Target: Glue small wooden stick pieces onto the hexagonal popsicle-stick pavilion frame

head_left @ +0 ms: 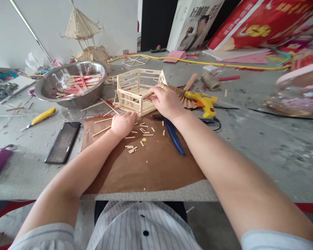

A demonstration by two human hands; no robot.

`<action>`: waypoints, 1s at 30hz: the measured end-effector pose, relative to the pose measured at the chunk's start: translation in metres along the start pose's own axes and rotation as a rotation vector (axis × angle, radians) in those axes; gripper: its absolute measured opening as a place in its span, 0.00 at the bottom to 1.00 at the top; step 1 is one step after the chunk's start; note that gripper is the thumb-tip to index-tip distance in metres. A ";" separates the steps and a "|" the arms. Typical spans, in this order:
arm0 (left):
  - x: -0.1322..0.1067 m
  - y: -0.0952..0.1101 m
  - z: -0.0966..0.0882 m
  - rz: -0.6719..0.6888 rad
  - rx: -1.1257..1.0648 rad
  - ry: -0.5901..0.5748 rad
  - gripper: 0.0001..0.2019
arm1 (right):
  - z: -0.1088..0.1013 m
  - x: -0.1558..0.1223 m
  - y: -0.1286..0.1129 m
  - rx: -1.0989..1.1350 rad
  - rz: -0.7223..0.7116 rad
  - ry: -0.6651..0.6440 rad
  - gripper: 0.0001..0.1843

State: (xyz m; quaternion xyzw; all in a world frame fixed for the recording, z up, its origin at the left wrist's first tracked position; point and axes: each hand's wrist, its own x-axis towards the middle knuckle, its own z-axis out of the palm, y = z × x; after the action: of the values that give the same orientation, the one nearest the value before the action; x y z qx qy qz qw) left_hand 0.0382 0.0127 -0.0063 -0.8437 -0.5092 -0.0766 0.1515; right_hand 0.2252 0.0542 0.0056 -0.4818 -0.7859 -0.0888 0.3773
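Observation:
A hexagonal frame of thin wooden sticks (135,88) stands at the far edge of a brown board (151,166). My right hand (165,100) rests on the frame's near right side, fingers pinched on a wooden stick (147,95) laid against the frame. My left hand (123,124) lies curled on the board just in front of the frame's near corner, fingers closed against the wood; what they hold is hidden. Short cut stick pieces (141,133) lie scattered on the board between my hands.
A steel bowl of sticks (70,83) sits back left, a finished stick pavilion (83,34) behind it. A yellow glue gun (202,102) and blue pliers (174,135) lie right of the frame. A black phone (63,142) and yellow knife (40,118) lie left.

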 end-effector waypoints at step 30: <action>0.000 -0.001 -0.001 -0.024 -0.025 -0.030 0.17 | -0.001 0.000 -0.001 0.016 -0.002 -0.001 0.12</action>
State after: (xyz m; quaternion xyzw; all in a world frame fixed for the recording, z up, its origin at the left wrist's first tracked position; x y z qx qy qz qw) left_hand 0.0372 0.0134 -0.0053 -0.8406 -0.5204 -0.0720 0.1320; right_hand 0.2252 0.0534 0.0061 -0.4778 -0.7873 -0.0826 0.3808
